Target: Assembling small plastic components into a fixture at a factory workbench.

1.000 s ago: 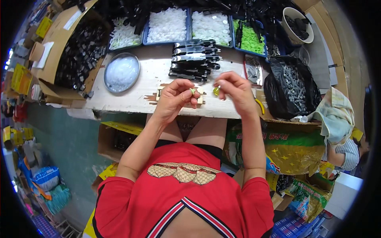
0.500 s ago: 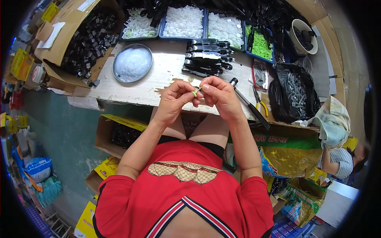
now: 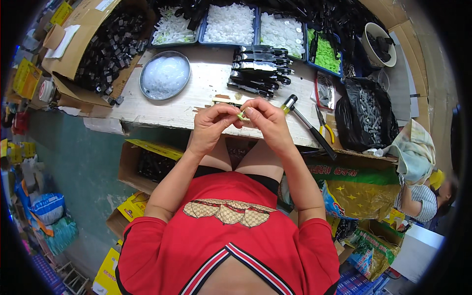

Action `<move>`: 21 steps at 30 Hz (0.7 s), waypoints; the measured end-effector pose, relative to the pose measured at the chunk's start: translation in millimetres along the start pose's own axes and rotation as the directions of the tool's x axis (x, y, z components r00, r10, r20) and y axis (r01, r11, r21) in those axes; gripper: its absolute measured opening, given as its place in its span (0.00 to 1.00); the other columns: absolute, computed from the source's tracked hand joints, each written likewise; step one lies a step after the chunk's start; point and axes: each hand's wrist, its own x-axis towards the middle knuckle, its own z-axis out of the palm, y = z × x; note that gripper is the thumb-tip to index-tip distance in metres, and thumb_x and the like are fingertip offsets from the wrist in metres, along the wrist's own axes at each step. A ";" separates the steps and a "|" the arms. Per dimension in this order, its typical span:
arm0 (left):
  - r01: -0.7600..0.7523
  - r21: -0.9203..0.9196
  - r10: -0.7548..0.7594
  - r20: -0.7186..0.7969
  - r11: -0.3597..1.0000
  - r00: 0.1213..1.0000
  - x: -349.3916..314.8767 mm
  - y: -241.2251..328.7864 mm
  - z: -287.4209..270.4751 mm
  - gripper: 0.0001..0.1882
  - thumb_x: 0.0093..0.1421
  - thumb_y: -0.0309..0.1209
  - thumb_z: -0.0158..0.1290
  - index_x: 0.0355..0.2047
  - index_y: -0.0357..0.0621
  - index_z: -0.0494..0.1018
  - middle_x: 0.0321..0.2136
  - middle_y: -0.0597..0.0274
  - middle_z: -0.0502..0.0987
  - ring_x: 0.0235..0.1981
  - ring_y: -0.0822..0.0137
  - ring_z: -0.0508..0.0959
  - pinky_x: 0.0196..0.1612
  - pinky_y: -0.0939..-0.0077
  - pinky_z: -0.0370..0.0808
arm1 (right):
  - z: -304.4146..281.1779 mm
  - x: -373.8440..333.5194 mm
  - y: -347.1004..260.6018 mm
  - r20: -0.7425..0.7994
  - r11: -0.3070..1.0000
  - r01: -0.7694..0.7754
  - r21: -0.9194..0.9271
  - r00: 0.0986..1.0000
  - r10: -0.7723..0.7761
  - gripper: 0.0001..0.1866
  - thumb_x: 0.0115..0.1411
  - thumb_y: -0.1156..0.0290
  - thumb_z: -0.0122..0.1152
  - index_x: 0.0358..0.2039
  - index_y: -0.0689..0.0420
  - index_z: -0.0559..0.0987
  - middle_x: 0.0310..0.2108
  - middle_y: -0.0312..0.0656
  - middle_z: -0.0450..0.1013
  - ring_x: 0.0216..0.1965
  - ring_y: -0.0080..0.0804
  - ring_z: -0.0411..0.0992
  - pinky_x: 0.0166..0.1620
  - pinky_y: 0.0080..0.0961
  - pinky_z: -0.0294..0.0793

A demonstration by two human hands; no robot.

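Note:
Over the near edge of the white bench [image 3: 129,101], my two hands meet at a small light-green plastic piece [image 3: 242,116]. The thumb and fingers of my left hand [image 3: 214,127] pinch it from the left. My right hand [image 3: 269,123] closes on its right side, thumb and index fingertips touching it. Fingertips hide most of the piece. Just behind the hands lies a pale strip [image 3: 225,100], partly covered. To the right of my right hand rests a hammer [image 3: 309,128] with a black handle. Beyond the hands, several black plastic housings [image 3: 258,71] lie stacked.
A round metal dish [image 3: 164,76] of translucent pieces stands left. Blue trays hold white parts [image 3: 230,25] and green parts [image 3: 326,53] at the back. Yellow-handled pliers [image 3: 326,129] and a black bag [image 3: 366,115] of grey parts lie right. A carton [image 3: 78,37] holds black parts.
My right hand has moved slightly left and closer to my left hand. The green piece has turned between the fingers. More of the hammer head and the pale strip now show.

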 end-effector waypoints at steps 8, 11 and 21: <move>-0.070 0.092 0.075 -0.060 0.993 0.995 -0.7 -6.2 -2.1 0.05 0.57 0.19 0.49 0.34 0.35 0.73 0.31 0.59 0.76 0.31 0.70 0.78 0.35 0.80 0.76 | 2.1 -0.2 -2.7 0.051 0.763 0.349 -0.544 0.921 -0.385 0.05 0.53 0.79 0.55 0.32 0.63 0.75 0.27 0.44 0.69 0.26 0.35 0.71 0.30 0.25 0.69; -0.083 0.118 0.095 -0.095 0.989 0.991 -0.7 -9.1 -2.5 0.05 0.56 0.19 0.50 0.34 0.35 0.73 0.30 0.59 0.76 0.31 0.71 0.77 0.35 0.80 0.76 | 4.4 -3.4 -1.5 0.046 0.699 0.368 -0.614 0.900 -0.433 0.05 0.50 0.79 0.58 0.30 0.62 0.75 0.25 0.43 0.70 0.26 0.36 0.71 0.29 0.26 0.69; -0.253 0.627 0.337 -0.017 0.737 0.941 8.8 -5.1 -10.1 0.08 0.49 0.20 0.55 0.31 0.40 0.75 0.31 0.61 0.76 0.34 0.67 0.75 0.37 0.77 0.70 | -8.1 5.3 10.9 0.183 0.363 0.397 -0.843 0.846 -0.500 0.05 0.47 0.78 0.60 0.27 0.59 0.75 0.25 0.41 0.71 0.25 0.38 0.70 0.29 0.29 0.67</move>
